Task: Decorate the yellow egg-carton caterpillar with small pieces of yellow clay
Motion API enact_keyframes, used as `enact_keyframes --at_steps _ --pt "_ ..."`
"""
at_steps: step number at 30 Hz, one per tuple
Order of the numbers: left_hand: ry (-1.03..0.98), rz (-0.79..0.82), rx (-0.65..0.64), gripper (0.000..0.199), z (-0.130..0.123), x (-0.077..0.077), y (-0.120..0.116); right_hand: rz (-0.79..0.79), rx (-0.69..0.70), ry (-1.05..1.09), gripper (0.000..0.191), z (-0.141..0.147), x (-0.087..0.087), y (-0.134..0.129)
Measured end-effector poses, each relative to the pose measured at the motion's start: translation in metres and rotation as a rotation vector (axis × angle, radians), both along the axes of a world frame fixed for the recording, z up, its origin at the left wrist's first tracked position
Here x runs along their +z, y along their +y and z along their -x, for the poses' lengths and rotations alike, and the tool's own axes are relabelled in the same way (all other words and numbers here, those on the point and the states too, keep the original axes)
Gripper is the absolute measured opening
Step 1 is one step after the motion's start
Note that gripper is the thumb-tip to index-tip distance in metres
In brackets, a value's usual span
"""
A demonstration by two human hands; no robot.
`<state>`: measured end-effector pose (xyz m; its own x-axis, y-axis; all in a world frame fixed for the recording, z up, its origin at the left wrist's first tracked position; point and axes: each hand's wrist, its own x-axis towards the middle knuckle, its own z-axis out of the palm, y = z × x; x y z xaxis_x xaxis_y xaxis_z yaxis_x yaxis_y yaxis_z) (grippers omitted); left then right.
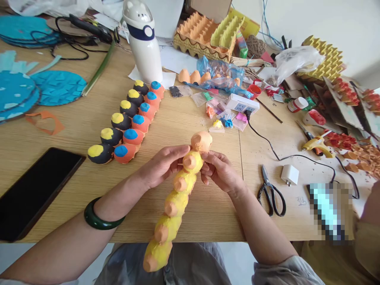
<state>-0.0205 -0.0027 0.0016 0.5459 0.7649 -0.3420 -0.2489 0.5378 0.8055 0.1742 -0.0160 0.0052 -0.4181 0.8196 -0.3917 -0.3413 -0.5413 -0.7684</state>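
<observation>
Between my hands is an egg carton strip point(175, 202), a row of bumps coated in yellow with an orange patch on each; the far end bump is all orange. It slants toward me, its near end past the table edge. My left hand point(166, 162) grips its far part from the left, thumb near the orange bump. My right hand point(220, 169) holds the same part from the right, thumb and fingers pinched at its side. Some fingertips are hidden behind it. To the left lie a black strip with yellow tops point(121, 120) and an orange-red strip with blue tops point(139, 126).
A black phone point(38, 190) lies left, scissors point(270, 194) right, near a white charger point(289, 175). A power strip point(242, 103) and small clay bags point(227, 118) are ahead. Behind stand a white bottle point(145, 55) and egg trays point(208, 35). Another person's arm point(368, 237) shows at right.
</observation>
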Motion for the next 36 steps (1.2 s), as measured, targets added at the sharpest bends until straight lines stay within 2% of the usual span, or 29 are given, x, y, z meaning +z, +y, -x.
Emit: enact_keyframes --at_steps 2,4,7,11,14,16,25,29,36 --pt "-0.022 -0.005 0.005 0.036 0.001 0.002 0.001 0.001 -0.021 -0.005 0.035 -0.002 -0.002 0.003" --pt "-0.015 -0.013 0.028 0.03 0.002 0.003 0.003 -0.014 -0.099 -0.035 0.029 -0.004 -0.004 0.006" --pt "0.02 -0.005 0.123 0.028 0.002 0.001 0.005 -0.043 -0.27 -0.086 0.019 -0.008 -0.01 0.01" --pt "0.012 0.01 0.238 0.028 0.001 -0.004 0.007 -0.069 -0.411 -0.105 0.018 -0.012 -0.019 0.014" --pt "0.02 0.019 0.219 0.027 0.0 -0.006 0.007 -0.101 -0.494 -0.113 0.019 -0.012 -0.022 0.015" --pt "0.046 -0.005 0.188 0.034 -0.001 -0.006 0.007 -0.133 -0.537 -0.116 0.022 -0.012 -0.02 0.016" --pt "0.138 -0.12 0.213 0.037 -0.002 -0.011 0.005 -0.252 -0.501 -0.201 0.029 -0.005 -0.008 0.009" --pt "0.149 -0.118 0.233 0.038 -0.002 -0.01 0.005 -0.354 -0.476 -0.216 0.024 -0.002 -0.006 0.005" --pt "0.126 -0.105 0.212 0.034 -0.003 -0.004 0.005 -0.41 -0.44 -0.246 0.021 0.0 -0.004 -0.001"
